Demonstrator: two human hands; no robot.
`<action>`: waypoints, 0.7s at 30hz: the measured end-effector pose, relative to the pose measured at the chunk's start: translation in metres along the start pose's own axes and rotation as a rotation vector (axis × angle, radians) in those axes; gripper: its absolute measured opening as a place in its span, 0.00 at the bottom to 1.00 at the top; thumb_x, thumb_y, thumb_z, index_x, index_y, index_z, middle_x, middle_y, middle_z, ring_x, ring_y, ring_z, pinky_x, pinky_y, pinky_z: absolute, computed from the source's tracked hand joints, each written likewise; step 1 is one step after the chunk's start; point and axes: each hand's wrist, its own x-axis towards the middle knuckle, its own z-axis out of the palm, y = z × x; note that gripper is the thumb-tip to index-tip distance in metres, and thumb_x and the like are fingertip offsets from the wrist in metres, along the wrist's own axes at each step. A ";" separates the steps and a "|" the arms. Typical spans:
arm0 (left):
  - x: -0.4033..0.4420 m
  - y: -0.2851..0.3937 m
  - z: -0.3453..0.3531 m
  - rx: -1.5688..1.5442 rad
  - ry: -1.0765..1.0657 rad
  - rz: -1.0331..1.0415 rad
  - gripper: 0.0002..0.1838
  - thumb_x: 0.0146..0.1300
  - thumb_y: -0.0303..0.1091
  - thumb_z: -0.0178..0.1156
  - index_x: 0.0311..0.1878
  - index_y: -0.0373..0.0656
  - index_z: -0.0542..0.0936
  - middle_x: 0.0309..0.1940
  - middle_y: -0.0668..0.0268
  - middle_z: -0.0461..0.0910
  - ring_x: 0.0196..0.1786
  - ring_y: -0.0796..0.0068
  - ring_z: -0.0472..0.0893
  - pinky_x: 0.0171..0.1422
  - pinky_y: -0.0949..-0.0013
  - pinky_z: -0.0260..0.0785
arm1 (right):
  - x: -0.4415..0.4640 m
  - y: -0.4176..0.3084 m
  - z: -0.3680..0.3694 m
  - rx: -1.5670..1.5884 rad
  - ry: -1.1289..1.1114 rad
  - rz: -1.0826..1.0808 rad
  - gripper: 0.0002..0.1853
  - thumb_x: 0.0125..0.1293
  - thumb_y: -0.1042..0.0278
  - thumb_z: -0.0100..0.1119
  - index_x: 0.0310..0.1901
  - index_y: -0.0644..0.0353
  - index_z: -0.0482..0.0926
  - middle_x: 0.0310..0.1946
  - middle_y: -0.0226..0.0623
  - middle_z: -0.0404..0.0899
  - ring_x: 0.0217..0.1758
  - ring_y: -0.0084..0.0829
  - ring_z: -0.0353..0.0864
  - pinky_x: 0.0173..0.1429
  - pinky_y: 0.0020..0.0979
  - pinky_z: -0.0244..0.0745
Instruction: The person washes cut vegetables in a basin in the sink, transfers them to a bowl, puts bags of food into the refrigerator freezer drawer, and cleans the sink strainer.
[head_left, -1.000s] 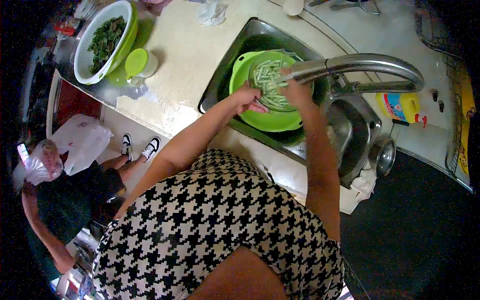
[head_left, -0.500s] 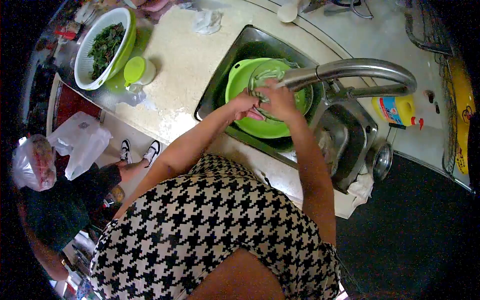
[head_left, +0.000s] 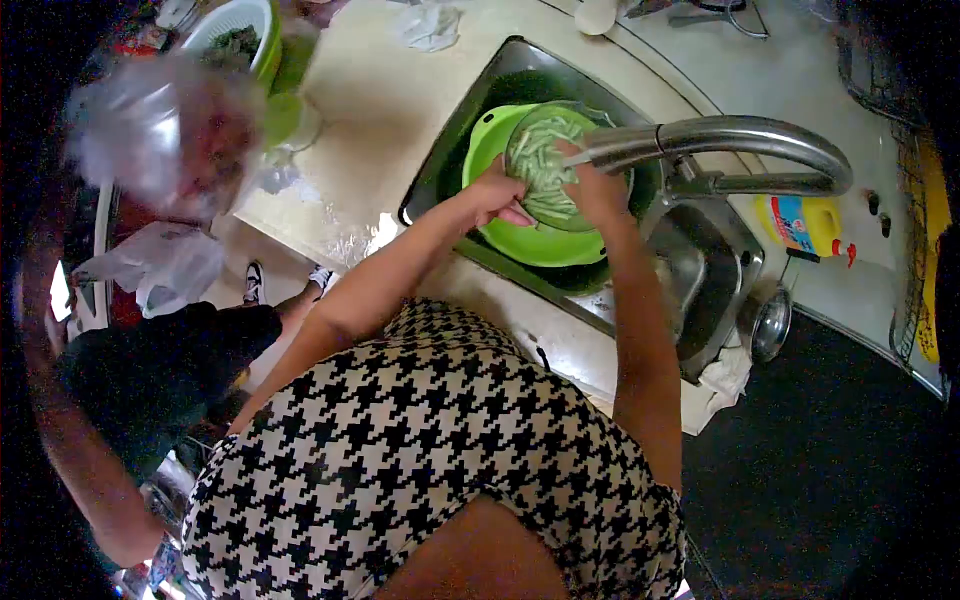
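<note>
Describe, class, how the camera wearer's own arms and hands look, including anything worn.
Short sleeves of a black-and-cream houndstooth garment leave both forearms bare, with no watch visible. The left hand and right hand wear no gloves; rings are too small to tell.

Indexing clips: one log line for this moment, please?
left hand: holds clear round bowl | right hand: at chopped green vegetables | under bowl: green plastic basin

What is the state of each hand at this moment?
Left hand: closed, holding the clear bowl.
Right hand: at the green pieces, partly behind the tap; cannot tell if closed.
</note>
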 end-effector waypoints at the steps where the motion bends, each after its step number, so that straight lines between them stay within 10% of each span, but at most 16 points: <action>1: -0.001 0.001 0.003 -0.007 -0.002 0.001 0.38 0.49 0.17 0.44 0.63 0.45 0.42 0.47 0.45 0.67 0.28 0.48 0.80 0.27 0.58 0.79 | 0.002 0.001 0.000 -0.036 0.060 -0.028 0.36 0.47 0.65 0.65 0.60 0.44 0.63 0.64 0.49 0.52 0.64 0.51 0.57 0.64 0.41 0.55; 8: 0.030 -0.027 -0.011 0.114 0.013 -0.014 0.16 0.55 0.28 0.46 0.47 0.41 0.60 0.30 0.55 0.77 0.23 0.64 0.80 0.18 0.67 0.71 | 0.001 -0.028 -0.007 0.147 0.088 0.068 0.32 0.50 0.67 0.63 0.59 0.50 0.64 0.63 0.48 0.55 0.64 0.46 0.58 0.64 0.39 0.56; 10: 0.053 -0.044 -0.018 -0.127 -0.070 0.025 0.40 0.49 0.18 0.44 0.64 0.48 0.38 0.36 0.46 0.74 0.26 0.51 0.80 0.24 0.61 0.78 | 0.003 -0.026 0.000 0.209 0.119 0.197 0.27 0.52 0.66 0.61 0.55 0.54 0.67 0.57 0.44 0.64 0.55 0.43 0.67 0.56 0.37 0.63; 16: 0.034 -0.033 -0.011 -0.088 -0.021 0.074 0.37 0.57 0.23 0.44 0.65 0.50 0.37 0.47 0.46 0.70 0.28 0.51 0.80 0.27 0.60 0.78 | 0.013 0.006 0.023 0.766 0.366 0.414 0.13 0.59 0.65 0.55 0.44 0.62 0.75 0.31 0.30 0.78 0.33 0.26 0.79 0.39 0.25 0.73; 21: 0.033 -0.032 -0.010 -0.158 0.019 0.102 0.38 0.57 0.22 0.44 0.65 0.49 0.35 0.47 0.45 0.69 0.27 0.49 0.80 0.25 0.59 0.78 | 0.016 -0.031 0.004 1.226 0.213 0.433 0.14 0.60 0.66 0.54 0.46 0.62 0.74 0.39 0.35 0.76 0.41 0.28 0.78 0.43 0.27 0.73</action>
